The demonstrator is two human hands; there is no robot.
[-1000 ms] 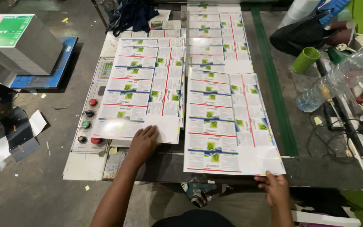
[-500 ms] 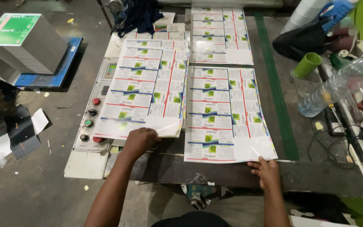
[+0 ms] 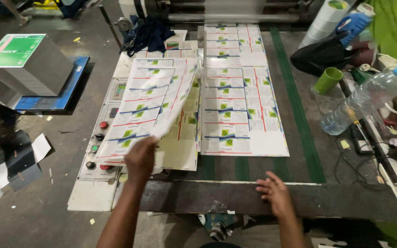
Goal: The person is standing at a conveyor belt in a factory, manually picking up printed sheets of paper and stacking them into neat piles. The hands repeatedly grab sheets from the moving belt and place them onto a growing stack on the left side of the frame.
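My left hand (image 3: 139,158) grips the near edge of a large printed sheet (image 3: 148,103) of label rows and lifts it, tilted, off another sheet (image 3: 182,147) lying beneath it. A second printed sheet (image 3: 242,112) lies flat to the right on the dark machine table (image 3: 235,197). My right hand (image 3: 275,192) hovers at the table's near edge, fingers apart, holding nothing, just below that right sheet. A third printed sheet (image 3: 235,43) lies farther back near a roller.
A control panel with round buttons (image 3: 98,147) sits left of the sheets. A tall stack of green-topped sheets (image 3: 28,64) stands on a blue pallet at left. A plastic bottle (image 3: 366,98), green cup (image 3: 327,80), cables and a blue-gloved hand (image 3: 352,23) are at right.
My left hand has picked up the left sheet's near edge and raised it off the pile. My right hand let go of the right sheet and drew back to the table edge.
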